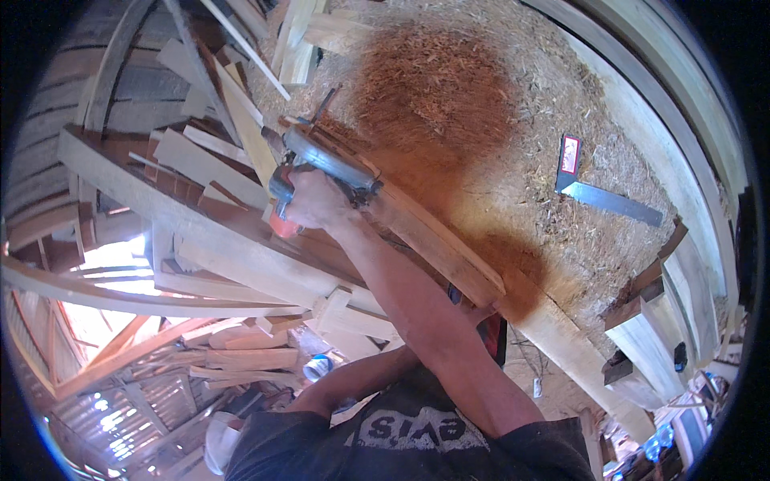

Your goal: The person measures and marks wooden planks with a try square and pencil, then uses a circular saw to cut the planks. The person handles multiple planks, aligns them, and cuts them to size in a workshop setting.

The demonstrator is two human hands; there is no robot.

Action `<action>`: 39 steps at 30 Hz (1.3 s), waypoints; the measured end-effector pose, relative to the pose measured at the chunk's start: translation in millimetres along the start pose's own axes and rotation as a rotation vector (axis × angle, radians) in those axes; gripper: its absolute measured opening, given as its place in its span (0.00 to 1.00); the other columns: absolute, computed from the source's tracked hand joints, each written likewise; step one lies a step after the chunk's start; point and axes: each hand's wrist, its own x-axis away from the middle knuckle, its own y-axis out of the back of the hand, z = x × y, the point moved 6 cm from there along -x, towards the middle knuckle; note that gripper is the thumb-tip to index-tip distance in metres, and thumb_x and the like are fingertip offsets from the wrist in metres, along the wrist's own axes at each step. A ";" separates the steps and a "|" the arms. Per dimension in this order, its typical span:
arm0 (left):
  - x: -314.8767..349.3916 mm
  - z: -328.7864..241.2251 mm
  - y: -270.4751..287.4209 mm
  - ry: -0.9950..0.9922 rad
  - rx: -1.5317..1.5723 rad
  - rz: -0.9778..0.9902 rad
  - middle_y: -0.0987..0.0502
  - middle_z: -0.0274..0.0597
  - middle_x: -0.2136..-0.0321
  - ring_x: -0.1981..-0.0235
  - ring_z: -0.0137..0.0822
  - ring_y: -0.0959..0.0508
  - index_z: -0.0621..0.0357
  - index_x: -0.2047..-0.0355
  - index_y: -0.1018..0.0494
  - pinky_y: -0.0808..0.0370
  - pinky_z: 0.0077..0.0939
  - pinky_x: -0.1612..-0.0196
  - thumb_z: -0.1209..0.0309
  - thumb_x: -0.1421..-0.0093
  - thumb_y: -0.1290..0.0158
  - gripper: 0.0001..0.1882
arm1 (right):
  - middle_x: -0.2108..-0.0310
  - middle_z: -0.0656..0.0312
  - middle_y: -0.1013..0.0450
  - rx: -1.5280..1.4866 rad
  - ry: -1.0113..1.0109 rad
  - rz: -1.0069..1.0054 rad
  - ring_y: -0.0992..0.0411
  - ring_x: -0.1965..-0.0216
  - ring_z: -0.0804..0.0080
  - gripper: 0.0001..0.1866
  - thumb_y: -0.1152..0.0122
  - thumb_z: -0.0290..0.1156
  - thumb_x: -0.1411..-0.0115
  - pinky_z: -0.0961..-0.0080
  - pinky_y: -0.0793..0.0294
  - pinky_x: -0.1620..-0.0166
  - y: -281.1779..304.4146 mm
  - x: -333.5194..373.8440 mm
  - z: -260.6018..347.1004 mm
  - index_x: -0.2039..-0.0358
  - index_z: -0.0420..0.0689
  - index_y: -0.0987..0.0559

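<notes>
My right hand [315,199], arm stretched across to the far left, is wrapped round the handle of a hand-held power tool [333,160]. The tool has a long grey metal housing and an orange part below my hand. It rests on the far end of a long wooden board [437,240], which slants down to the right. My left arm passes under the right one. Only a little of my left hand [487,309] shows at the board's near end; its fingers are mostly hidden. A try square [609,203] with a metal blade lies on the ground at the right.
Reddish sawdust [433,88] is heaped beyond the board, over paler shavings. A long thick plank [184,212] crosses at the left, with offcuts [192,160] behind it. Cut timber [658,345] stands at the right. A white container [318,368] sits among wood at lower left.
</notes>
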 end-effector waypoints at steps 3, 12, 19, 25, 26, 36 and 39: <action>13.3 -9.6 3.1 0.065 0.010 0.020 0.26 0.49 0.38 0.36 0.44 0.28 0.60 0.33 0.35 0.31 0.39 0.34 0.61 0.30 0.45 0.29 | 0.54 0.40 0.19 0.016 -0.058 0.032 0.20 0.50 0.45 0.30 0.37 0.30 0.51 0.57 0.21 0.45 -5.9 -5.5 -5.2 0.44 0.41 0.20; 27.5 -36.0 13.3 0.149 0.036 0.052 0.26 0.49 0.38 0.36 0.43 0.28 0.60 0.32 0.36 0.31 0.39 0.34 0.61 0.29 0.46 0.29 | 0.54 0.41 0.19 0.003 -0.077 0.124 0.19 0.50 0.46 0.38 0.28 0.32 0.60 0.59 0.19 0.45 0.0 -5.2 2.8 0.44 0.39 0.21; 6.3 -52.8 16.1 0.125 0.030 0.071 0.26 0.49 0.38 0.36 0.43 0.28 0.60 0.32 0.36 0.31 0.39 0.34 0.61 0.29 0.47 0.29 | 0.62 0.40 0.18 -0.023 -0.036 0.027 0.18 0.56 0.43 0.31 0.28 0.33 0.59 0.56 0.18 0.48 -12.2 -17.1 -8.4 0.51 0.37 0.19; -12.7 -62.7 13.1 0.095 0.022 0.062 0.26 0.49 0.38 0.36 0.43 0.28 0.60 0.32 0.37 0.30 0.38 0.35 0.61 0.29 0.47 0.29 | 0.62 0.41 0.18 -0.019 -0.037 0.024 0.18 0.56 0.44 0.36 0.25 0.33 0.61 0.56 0.18 0.49 -8.7 -20.2 -3.3 0.48 0.38 0.21; -13.8 -64.5 14.5 0.095 0.018 0.062 0.26 0.49 0.38 0.36 0.43 0.28 0.60 0.32 0.37 0.30 0.38 0.35 0.61 0.29 0.47 0.29 | 0.62 0.41 0.18 -0.005 -0.035 0.031 0.18 0.57 0.44 0.35 0.25 0.33 0.61 0.56 0.18 0.50 -8.2 -21.7 -1.8 0.48 0.39 0.20; 8.4 -68.4 15.7 0.128 0.049 0.066 0.26 0.49 0.38 0.36 0.43 0.28 0.60 0.31 0.37 0.30 0.38 0.35 0.60 0.28 0.48 0.29 | 0.61 0.42 0.18 -0.015 -0.061 0.052 0.18 0.57 0.45 0.32 0.30 0.32 0.60 0.56 0.18 0.50 -8.9 -31.1 -0.5 0.50 0.38 0.19; 40.5 -66.1 22.2 0.170 0.060 0.076 0.26 0.49 0.38 0.36 0.43 0.28 0.60 0.31 0.38 0.29 0.38 0.35 0.60 0.28 0.49 0.29 | 0.61 0.41 0.18 -0.003 -0.064 0.042 0.18 0.57 0.46 0.30 0.31 0.31 0.60 0.57 0.18 0.50 -12.8 -40.2 -2.1 0.51 0.38 0.19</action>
